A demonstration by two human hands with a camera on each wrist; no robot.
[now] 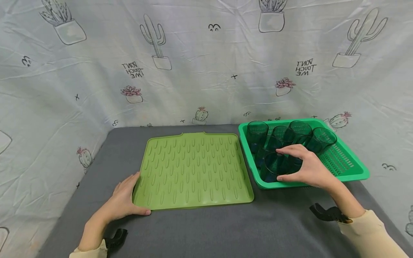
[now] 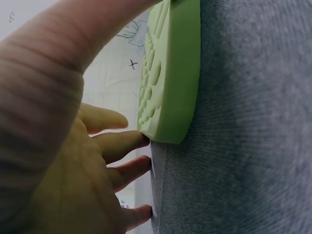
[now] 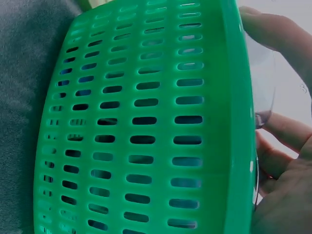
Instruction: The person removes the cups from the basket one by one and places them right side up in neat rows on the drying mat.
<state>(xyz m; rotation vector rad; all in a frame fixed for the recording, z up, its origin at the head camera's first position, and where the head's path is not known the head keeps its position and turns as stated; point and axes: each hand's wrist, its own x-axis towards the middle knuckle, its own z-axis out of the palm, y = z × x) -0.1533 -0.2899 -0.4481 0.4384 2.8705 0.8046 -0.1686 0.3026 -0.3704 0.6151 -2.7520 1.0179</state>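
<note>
The clear glasses (image 1: 257,133) you can reach all stand inside the green basket (image 1: 360,172), none on the green tray (image 1: 193,172) beside it, so your work looks barely begun. Your right hand (image 1: 306,167) curves widely around the nearest glass (image 1: 269,171), though whether it grips cannot be told; your left hand (image 1: 120,200), fingers spread, touches the tray's near-left corner.

In the head view, a hand could pass across the grey cloth (image 1: 206,231) at lower centre or over the low green mat (image 1: 193,171) mid-frame, whose lower-left corner the left hand (image 1: 123,199) blocks. At right, the green basket (image 1: 353,176) and its clustered glasses (image 1: 257,133) obstruct; the basket's slotted right end offers room.
</note>
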